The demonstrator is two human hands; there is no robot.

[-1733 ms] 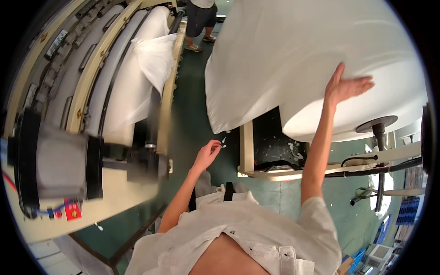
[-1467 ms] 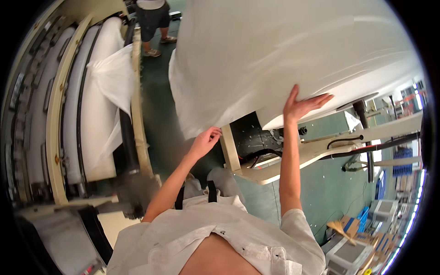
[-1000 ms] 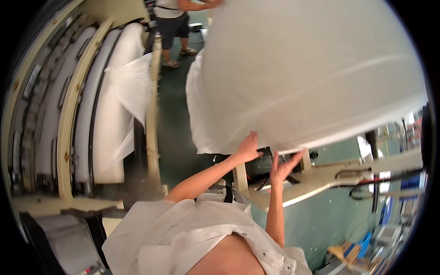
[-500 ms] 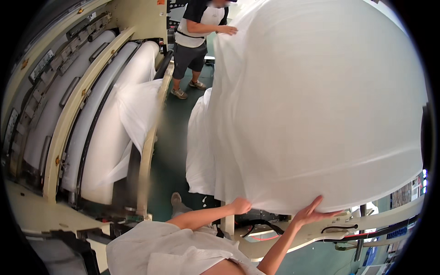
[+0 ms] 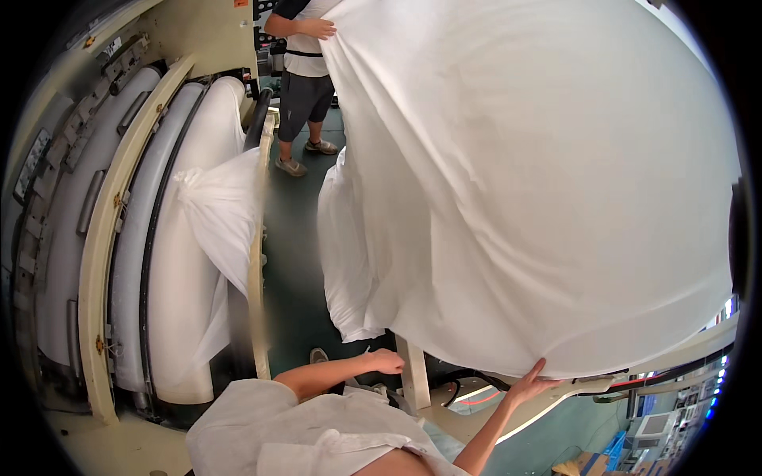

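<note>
A huge roll of white cloth (image 5: 571, 182) fills the right side, its loose outer layer hanging in diagonal folds. My right hand (image 5: 533, 385) lies at the roll's near lower edge, one finger extended up against the cloth and the hand not closed on it. Just below the cloth's near left corner is my left hand (image 5: 386, 362), apart from it. Its fingers are curled closed, and whatever they may hold is hidden. At the far end a co-worker's hand (image 5: 321, 29) grips the edge of the same cloth.
On the left stands a cream machine frame (image 5: 107, 238) with long rollers. A white cloth-covered roller (image 5: 186, 301) there carries a knotted strip of cloth (image 5: 226, 190). The co-worker (image 5: 305, 95) stands in the green-floored aisle (image 5: 294, 262). A cream post (image 5: 413, 373) rises beside my left hand.
My left hand has let go of the cloth edge and moved slightly left. The co-worker's hand has pulled the far edge left, and slanting folds have formed. The view has shifted a little.
</note>
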